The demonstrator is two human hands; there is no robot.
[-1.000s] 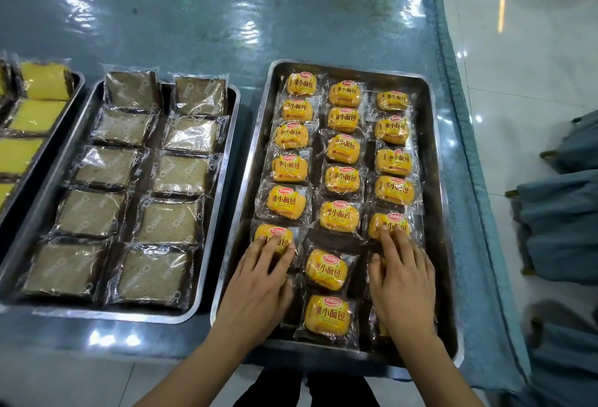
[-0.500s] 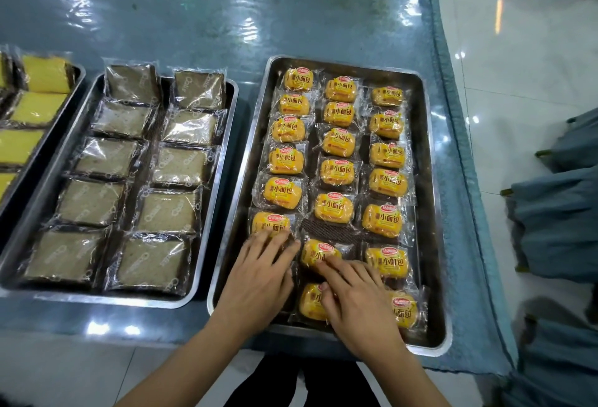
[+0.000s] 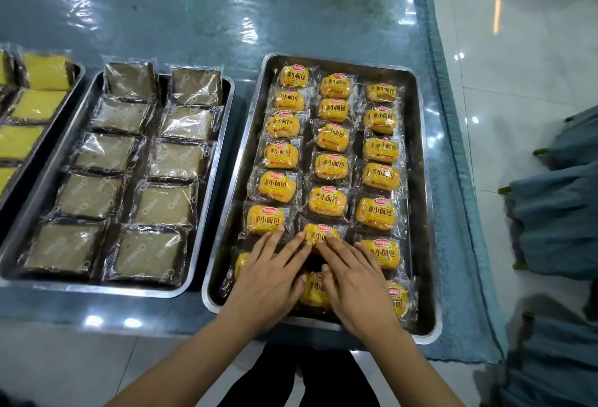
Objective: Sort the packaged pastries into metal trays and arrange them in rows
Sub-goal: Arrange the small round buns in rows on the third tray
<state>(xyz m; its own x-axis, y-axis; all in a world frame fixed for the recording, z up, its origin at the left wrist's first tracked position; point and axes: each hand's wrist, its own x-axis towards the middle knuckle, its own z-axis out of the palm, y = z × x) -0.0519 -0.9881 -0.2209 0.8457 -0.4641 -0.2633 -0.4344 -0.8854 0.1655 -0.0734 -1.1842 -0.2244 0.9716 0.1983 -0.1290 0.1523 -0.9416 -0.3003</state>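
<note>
The yellow bun packet (image 3: 318, 235) lies seventh in the middle row of the right metal tray (image 3: 420, 160), and is touched by the straight, spread fingertips of the left hand (image 3: 268, 280) and right hand (image 3: 354, 280); nothing is gripped. Alignment is judged best achieved by light, even sliding from both sides, so that neighbouring wrappers are not overlapped or displaced.

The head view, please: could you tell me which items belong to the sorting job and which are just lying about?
Job:
right tray
yellow bun packets
middle tray of brown cakes
left hand, right hand

Lying about:
blue table cover
blue-grey fabric
</note>
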